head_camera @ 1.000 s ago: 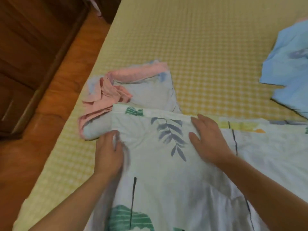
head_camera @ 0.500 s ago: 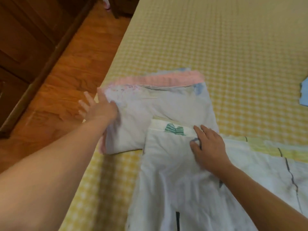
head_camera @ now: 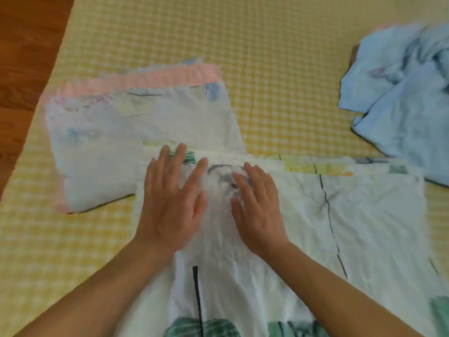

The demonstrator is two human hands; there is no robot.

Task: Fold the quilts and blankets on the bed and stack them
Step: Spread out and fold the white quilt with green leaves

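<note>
**Thin quilts on the bed: soft, light, best taken by corners and hems**

Far left: wooden floor (head_camera: 26, 57) beside the bed (head_camera: 279, 76), which wears a yellow checked sheet.

Left of centre: a pink-edged quilt (head_camera: 136, 122) lies folded into a flat rectangle, pink hem along its far side. Looks thin and limp; judged light enough to lift in one piece. Its layers would likely slide apart if it were lifted by one edge only. Better to slip flat hands under both short ends.

Centre, near: the leaf-print quilt (head_camera: 352, 215), white with green and grey leaf shapes, spreads across the near part of the bed, and its far left corner overlaps the near edge of the pink-edged quilt. Left hand (head_camera: 170, 203) lies flat on it, fingers straight and spread, gripping nothing. Right hand (head_camera: 257, 207) lies just beside it, also flat with fingers extended, pressing the cloth. Small wrinkles gather between the two hands. Judgement: smoothing a fold, not lifting. The cloth creases easily and holds no shape, so it needs pressing after each fold. Best hold for the next fold: the far hem's corners, pinched, with the edge kept taut.

Far right: a blue blanket (head_camera: 401, 93) sits crumpled in a heap, not yet folded, touching the leaf-print quilt's far right corner. Soft, bulky, with no clear edge showing; it would need shaking out to find its corners.
</note>
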